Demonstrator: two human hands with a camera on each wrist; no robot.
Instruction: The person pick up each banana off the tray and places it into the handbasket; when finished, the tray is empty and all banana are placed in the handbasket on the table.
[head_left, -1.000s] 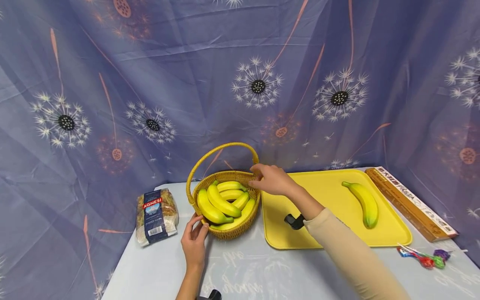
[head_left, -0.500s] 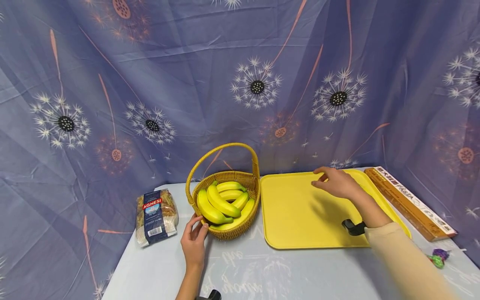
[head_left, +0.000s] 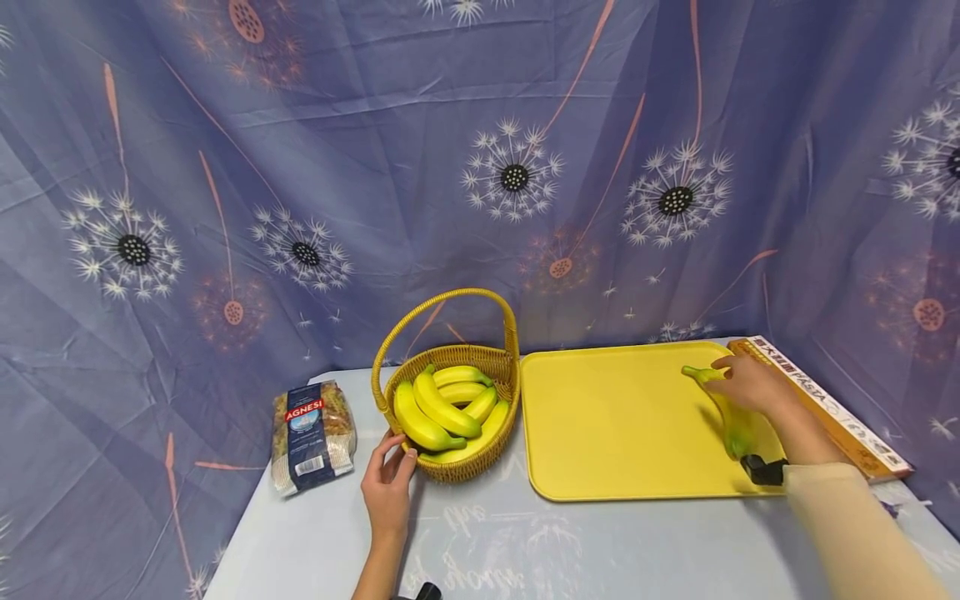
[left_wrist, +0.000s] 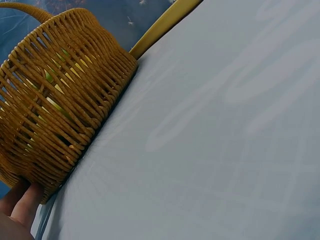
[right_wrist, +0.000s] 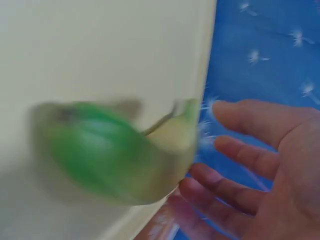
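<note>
My left hand (head_left: pixel 387 479) holds the near left side of a yellow wicker basket (head_left: pixel 480 460), fingertips at the rim. Up close in the left wrist view, the fingers (left_wrist: pixel 27 204) meet the woven wall low down. Several yellow bananas (head_left: pixel 442 406) with green tips lie inside the basket. On the right part of a yellow tray (head_left: pixel 600 425) lies a single banana (head_left: pixel 712 396). Above it is my right hand (head_left: pixel 753 387), which partly covers it in the head view. The right wrist view shows these fingers spread apart beside the blurred banana (right_wrist: pixel 100 150), with nothing between them.
A bag of Agnesi pasta (head_left: pixel 311 437) stands left of the basket. Along the tray's right side lies a long pasta box (head_left: pixel 832 408). Lollipops at the right are mostly behind the right sleeve (head_left: pixel 855 525). A purple dandelion-print curtain (head_left: pixel 420 167) closes off the back.
My right hand has moved right from the basket's rim across the tray to the lone banana. The left hand has stayed at the basket.
</note>
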